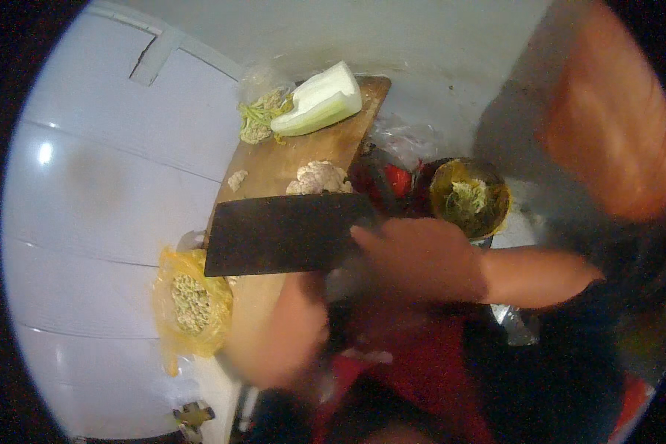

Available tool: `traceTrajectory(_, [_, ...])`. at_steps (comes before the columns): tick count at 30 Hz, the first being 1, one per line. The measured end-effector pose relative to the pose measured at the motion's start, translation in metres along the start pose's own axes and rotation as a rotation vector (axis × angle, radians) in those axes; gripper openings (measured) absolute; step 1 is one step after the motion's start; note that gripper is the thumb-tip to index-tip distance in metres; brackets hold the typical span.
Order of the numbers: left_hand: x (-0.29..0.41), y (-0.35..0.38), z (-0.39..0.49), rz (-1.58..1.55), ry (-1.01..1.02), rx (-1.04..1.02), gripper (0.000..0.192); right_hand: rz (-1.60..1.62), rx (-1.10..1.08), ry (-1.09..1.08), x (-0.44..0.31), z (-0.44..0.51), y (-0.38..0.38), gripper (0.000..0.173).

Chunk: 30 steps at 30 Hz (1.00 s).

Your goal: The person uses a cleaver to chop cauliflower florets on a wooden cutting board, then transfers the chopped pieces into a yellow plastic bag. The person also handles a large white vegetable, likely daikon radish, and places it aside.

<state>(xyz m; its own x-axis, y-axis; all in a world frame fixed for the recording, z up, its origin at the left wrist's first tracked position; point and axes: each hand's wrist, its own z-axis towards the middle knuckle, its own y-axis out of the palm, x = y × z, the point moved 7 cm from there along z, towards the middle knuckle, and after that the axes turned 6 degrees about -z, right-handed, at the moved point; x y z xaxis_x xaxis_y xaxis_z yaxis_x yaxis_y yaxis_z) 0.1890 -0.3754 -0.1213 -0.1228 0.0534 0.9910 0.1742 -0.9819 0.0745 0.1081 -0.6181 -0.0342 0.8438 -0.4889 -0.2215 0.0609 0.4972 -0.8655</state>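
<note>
In my right hand (422, 258), the handle end of a broad dark cleaver (283, 236) is gripped, its blade spread flat to the view over a wooden cutting board (322, 147). My left hand (286, 338), blurred, reaches up from below; its fingers are hidden behind the blade. A piece of cauliflower (319, 177) shows just past the cleaver's upper edge, with a small floret (237, 179) to its left. At the board's far end lie a cut pale green-and-white vegetable (324, 102) and leafy cauliflower pieces (258, 119).
A yellow plastic bag (219, 316) of cut florets stands beside the board. To the right is a round container (502, 205) holding cauliflower pieces, near clear plastic (408, 136) and a red item (398, 180). A tiled wall (111, 222) borders the left. A blurred bare limb (610, 122) fills the upper right.
</note>
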Motion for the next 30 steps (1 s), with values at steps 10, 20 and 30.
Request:
traceTrajectory(10, [-0.021, 0.04, 0.031, -0.129, -0.057, -0.114, 0.033, 0.024, -0.036, 0.152, 0.038, -0.014, 0.01, 0.046])
traceTrajectory(20, [-0.062, 0.062, 0.039, -0.274, -0.132, -0.207, 0.03, 0.093, -0.01, 0.184, 0.061, -0.041, 0.008, 0.05])
traceTrajectory(30, [-0.126, 0.053, 0.053, -0.457, -0.177, -0.337, 0.027, 0.132, -0.141, 0.401, 0.061, -0.043, 0.018, 0.053])
